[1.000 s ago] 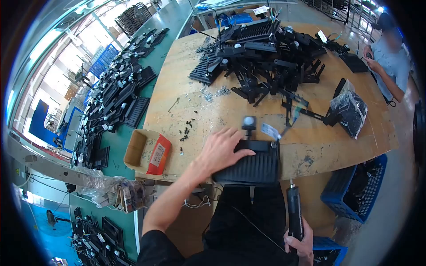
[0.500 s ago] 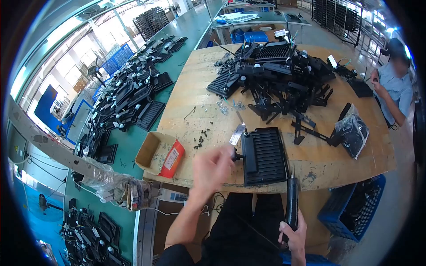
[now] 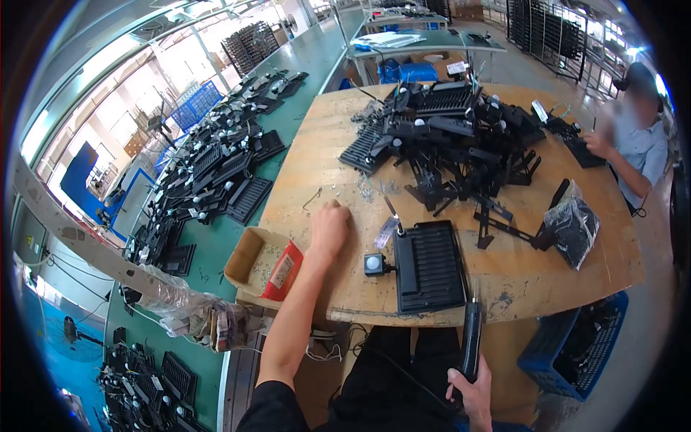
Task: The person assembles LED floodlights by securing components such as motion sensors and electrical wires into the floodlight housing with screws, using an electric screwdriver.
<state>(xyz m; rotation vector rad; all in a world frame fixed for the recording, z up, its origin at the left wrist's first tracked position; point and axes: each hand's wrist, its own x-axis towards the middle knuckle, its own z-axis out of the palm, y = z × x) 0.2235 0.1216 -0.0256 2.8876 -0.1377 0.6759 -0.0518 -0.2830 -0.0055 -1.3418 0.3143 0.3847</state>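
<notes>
My left hand [image 3: 330, 227] rests on the wooden table with its fingers curled down and closed. Whatever is under the fingertips is hidden, at the spot where small black screws lay. Low at the table's front edge, my right hand [image 3: 471, 391] grips a black electric screwdriver [image 3: 472, 342], its thin bit pointing up. Between the hands lies a black finned floodlight [image 3: 435, 266] with its back facing up. From its left side sticks out a motion sensor [image 3: 374, 264] with a pale dome, and a tagged cable [image 3: 391, 209] runs from its top.
An open cardboard box [image 3: 248, 252] with small metal parts stands left of my forearm. Black brackets and floodlights [image 3: 461, 137] are heaped at the back. A plastic bag [image 3: 574, 227] lies right. More floodlights [image 3: 209, 165] cover the green bench. A co-worker [image 3: 637, 137] sits at the far right.
My left hand has moved from beside the sensor up and left to the screws on the table, uncovering the sensor. The right hand still holds the screwdriver. The co-worker's hands have lowered.
</notes>
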